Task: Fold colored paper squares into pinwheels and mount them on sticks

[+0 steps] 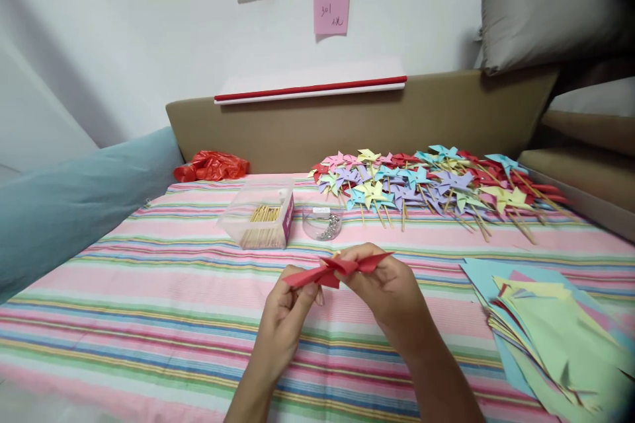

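Observation:
A red paper pinwheel (327, 272) is held above the striped cloth, its folded blades pointing out to both sides. My left hand (288, 307) grips its left part between thumb and fingers. On its other side, my right hand (381, 284) is closed around the centre and right blade, with fingertips behind the paper. Whether a pin or stick sits in the pinwheel is hidden. Just beyond my hands stands a round clear tub (322, 223) of small metal pieces. Left of that is a clear plastic box (233, 219) of thin wooden sticks.
Many finished pinwheels on sticks (407, 188) lie heaped at the back right. A stack of coloured paper (555, 330) spreads over the right front. A red plastic bag (211, 165) rests at the back left, near a blue cushion (89, 192). Behind runs a brown backboard (317, 129).

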The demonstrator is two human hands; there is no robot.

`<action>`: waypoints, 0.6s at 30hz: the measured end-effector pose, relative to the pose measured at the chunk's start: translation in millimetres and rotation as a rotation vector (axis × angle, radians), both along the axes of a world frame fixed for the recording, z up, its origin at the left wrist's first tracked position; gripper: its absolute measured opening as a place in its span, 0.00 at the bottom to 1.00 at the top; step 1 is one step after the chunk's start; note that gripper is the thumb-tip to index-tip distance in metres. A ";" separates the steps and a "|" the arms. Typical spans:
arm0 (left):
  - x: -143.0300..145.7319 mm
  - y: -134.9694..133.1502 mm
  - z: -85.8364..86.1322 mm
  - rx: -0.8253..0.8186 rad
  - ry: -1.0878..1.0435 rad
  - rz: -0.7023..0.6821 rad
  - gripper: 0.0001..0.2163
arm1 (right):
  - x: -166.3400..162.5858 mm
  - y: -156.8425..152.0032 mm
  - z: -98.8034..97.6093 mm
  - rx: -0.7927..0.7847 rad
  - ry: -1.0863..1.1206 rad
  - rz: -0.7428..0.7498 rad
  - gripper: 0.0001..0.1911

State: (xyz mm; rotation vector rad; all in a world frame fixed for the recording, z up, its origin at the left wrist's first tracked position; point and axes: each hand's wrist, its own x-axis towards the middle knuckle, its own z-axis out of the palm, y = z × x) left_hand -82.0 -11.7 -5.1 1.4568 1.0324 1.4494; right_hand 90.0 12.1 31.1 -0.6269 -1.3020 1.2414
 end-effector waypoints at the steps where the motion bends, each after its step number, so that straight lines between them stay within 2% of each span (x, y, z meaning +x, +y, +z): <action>1: 0.0 1.2 1.3 0.002 0.001 -0.001 0.08 | -0.5 0.8 0.2 -0.016 -0.007 -0.018 0.05; 9: -2.7 4.1 7.5 0.006 -0.009 -0.037 0.09 | -11.4 4.4 -2.1 -0.053 0.067 -0.051 0.11; 18: 7.0 0.6 7.8 -0.019 -0.145 -0.069 0.11 | -17.5 -10.2 19.0 -0.138 0.046 -0.123 0.17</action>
